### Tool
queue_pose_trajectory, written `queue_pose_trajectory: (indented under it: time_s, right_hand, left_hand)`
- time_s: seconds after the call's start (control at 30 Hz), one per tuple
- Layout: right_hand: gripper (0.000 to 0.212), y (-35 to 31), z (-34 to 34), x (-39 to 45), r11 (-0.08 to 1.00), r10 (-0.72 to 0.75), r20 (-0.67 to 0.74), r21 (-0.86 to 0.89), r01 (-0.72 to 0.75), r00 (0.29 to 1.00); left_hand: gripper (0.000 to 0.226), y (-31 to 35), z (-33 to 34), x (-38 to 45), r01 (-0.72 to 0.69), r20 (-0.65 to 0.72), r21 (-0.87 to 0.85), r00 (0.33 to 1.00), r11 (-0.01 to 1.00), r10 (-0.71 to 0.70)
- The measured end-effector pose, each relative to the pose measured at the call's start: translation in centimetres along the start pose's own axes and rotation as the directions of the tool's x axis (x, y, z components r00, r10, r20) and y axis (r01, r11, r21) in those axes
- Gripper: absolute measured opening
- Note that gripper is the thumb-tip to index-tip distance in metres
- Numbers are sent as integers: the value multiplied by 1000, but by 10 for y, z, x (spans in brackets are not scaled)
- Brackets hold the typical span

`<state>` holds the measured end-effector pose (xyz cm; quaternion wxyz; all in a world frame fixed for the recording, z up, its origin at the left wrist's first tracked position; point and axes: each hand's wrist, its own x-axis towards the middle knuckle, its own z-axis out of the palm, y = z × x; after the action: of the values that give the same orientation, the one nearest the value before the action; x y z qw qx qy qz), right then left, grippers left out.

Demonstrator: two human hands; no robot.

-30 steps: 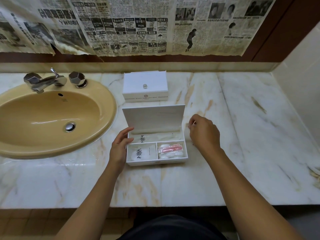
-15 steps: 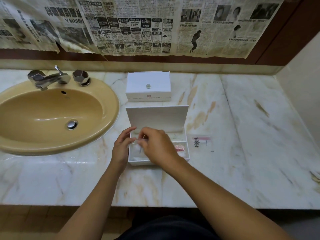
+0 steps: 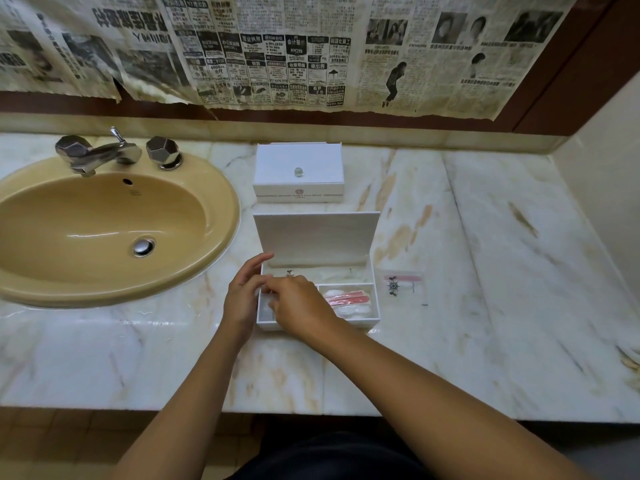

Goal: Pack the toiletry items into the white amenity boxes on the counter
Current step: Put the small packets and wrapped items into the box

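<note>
Both hands are in the open box's (image 3: 375, 306) near-left slot: right hand (image 3: 301, 308) fingers curled onto a packet there (can't tell the actual grip), left hand (image 3: 242, 296) loose at the box's left wall. Next up I'd guess: grab the sachet (image 3: 403, 287) lying just right of the box, then shut the lid

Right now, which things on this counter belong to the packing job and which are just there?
Job: open amenity box, closed amenity box, clear sachet, pink-striped packets, left hand, right hand.
Not job: sink, tap, newspaper.
</note>
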<state>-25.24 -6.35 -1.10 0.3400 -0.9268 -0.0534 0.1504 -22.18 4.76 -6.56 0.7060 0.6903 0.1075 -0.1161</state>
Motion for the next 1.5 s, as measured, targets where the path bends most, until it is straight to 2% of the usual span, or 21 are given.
queue_pose_trajectory:
  time_s: [0.1, 0.27, 0.33, 0.43, 0.53, 0.73, 0.87, 0.93, 1.03, 1.13, 1.23, 1.37, 1.5]
  right_hand:
    - [40, -3, 1, -9, 989, -93, -15, -114, 91, 996]
    - [31, -8, -8, -20, 971, -163, -105, -194, 141, 981]
    - [29, -6, -9, -23, 967, -126, -37, -230, 114, 991]
    - [48, 1, -2, -24, 961, -8, 93, -273, 33, 996]
    - [64, 5, 4, -22, 932, 12, 157, -359, 45, 988]
    - [76, 4, 9, -14, 915, 28, 167, -401, 42, 986]
    - [69, 4, 5, -15, 925, 10, 161, -375, 52, 987]
    - [59, 5, -2, -17, 944, -41, 95, -321, 69, 995]
    - [42, 8, -19, -17, 983, -96, -98, -164, 79, 991]
    - [26, 15, -43, -10, 999, -31, -326, 7, 35, 945]
    - [21, 34, -68, -8, 992, 92, -481, 123, -37, 872]
    - [19, 69, -87, -14, 967, 223, -566, 233, -106, 794]
    - [17, 102, -80, -20, 943, 329, -560, 245, -227, 761]
  left_hand:
    - [40, 1, 1, 0, -21, 18, -1, 1000, 1000, 21]
    - [42, -3, -1, 2, -27, 20, 25, 999, 999, 26]
    - [40, -5, -3, 4, -20, 25, 28, 1000, 999, 19]
    - [39, -7, -6, 4, 10, 43, 36, 999, 999, -11]
    - [39, -7, -7, 4, -2, 35, 51, 999, 999, 1]
    - [41, -6, -7, 4, -21, 34, 48, 999, 999, 19]
    - [41, -6, -7, 4, -23, 52, 57, 998, 998, 20]
    - [41, -5, -6, 3, -14, 37, 55, 999, 998, 12]
    - [43, -4, -4, 2, -16, 28, 55, 1000, 998, 14]
    - [41, -5, -3, 3, -7, 23, 60, 1000, 998, 6]
    - [40, -6, -2, 3, -4, 18, 70, 1000, 998, 3]
    - [39, -9, -7, 6, 19, 22, 88, 1000, 996, -21]
    - [43, -12, -10, 9, 27, 41, 88, 999, 996, -31]
